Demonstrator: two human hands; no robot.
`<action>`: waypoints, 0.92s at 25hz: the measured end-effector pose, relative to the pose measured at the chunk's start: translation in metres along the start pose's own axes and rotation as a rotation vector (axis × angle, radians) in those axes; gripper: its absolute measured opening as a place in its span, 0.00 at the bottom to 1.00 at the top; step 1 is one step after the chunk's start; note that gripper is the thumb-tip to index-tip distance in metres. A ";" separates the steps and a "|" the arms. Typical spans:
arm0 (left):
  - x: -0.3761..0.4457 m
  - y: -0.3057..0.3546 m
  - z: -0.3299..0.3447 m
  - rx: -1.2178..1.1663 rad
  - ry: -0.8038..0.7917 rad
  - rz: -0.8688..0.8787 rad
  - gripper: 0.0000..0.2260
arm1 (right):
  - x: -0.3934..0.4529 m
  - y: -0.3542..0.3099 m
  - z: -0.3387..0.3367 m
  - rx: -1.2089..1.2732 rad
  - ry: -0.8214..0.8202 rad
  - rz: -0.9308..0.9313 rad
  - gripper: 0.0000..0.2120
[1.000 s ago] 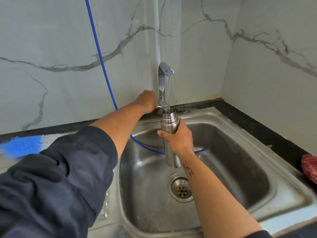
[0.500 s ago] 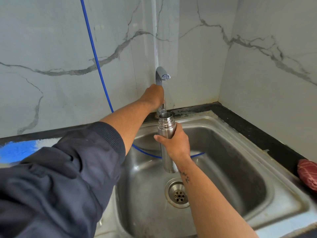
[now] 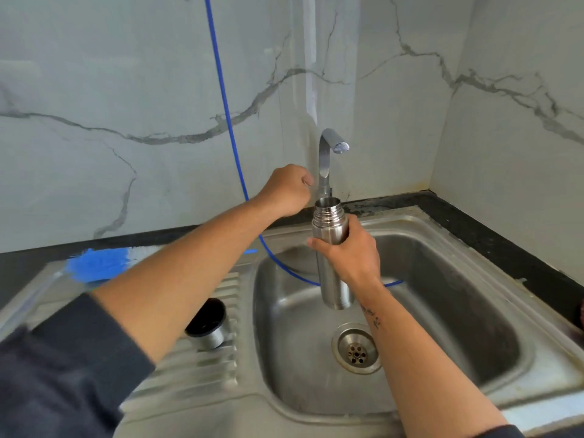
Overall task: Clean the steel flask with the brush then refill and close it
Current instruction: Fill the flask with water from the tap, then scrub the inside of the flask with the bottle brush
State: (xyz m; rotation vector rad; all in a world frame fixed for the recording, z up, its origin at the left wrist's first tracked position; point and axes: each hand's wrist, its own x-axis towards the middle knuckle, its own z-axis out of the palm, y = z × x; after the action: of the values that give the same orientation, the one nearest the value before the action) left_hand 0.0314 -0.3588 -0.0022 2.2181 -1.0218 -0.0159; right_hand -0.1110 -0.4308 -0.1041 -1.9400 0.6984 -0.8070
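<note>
Right hand (image 3: 354, 251) gripping upright open steel flask (image 3: 331, 235) over sink (image 3: 442, 311), left hand (image 3: 286, 191) curled, empty, just beside tap (image 3: 325, 159), brush (image 3: 98, 263) and cap (image 3: 207, 324) under left arm

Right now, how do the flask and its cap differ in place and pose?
The flask is held upright over the sink by the right hand; the cap lies tilted on the drainboard, untouched. The flask is tall and narrow, the cap short. Both are steel, with open mouths.
</note>
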 end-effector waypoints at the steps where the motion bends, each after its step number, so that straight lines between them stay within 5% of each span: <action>1: -0.020 -0.001 -0.014 -0.067 0.024 0.006 0.14 | -0.004 -0.009 -0.003 0.000 0.002 -0.031 0.23; 8: -0.152 -0.008 -0.063 -0.359 -0.131 0.043 0.40 | -0.032 -0.092 -0.026 0.178 -0.120 -0.251 0.20; 18: -0.225 -0.008 -0.084 -0.468 0.320 0.062 0.30 | -0.086 -0.198 -0.015 0.395 -0.357 -0.375 0.22; 21: -0.232 -0.021 -0.107 -0.417 0.479 0.032 0.29 | -0.069 -0.198 0.000 0.483 -0.430 -0.280 0.34; 23: -0.235 -0.038 -0.120 -0.401 0.560 -0.014 0.29 | -0.048 -0.185 0.025 0.404 -0.436 -0.182 0.31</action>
State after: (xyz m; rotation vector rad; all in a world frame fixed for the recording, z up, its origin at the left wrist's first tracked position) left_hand -0.0721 -0.1134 0.0066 1.7173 -0.6234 0.3454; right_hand -0.0942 -0.3011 0.0370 -1.7350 0.0870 -0.5502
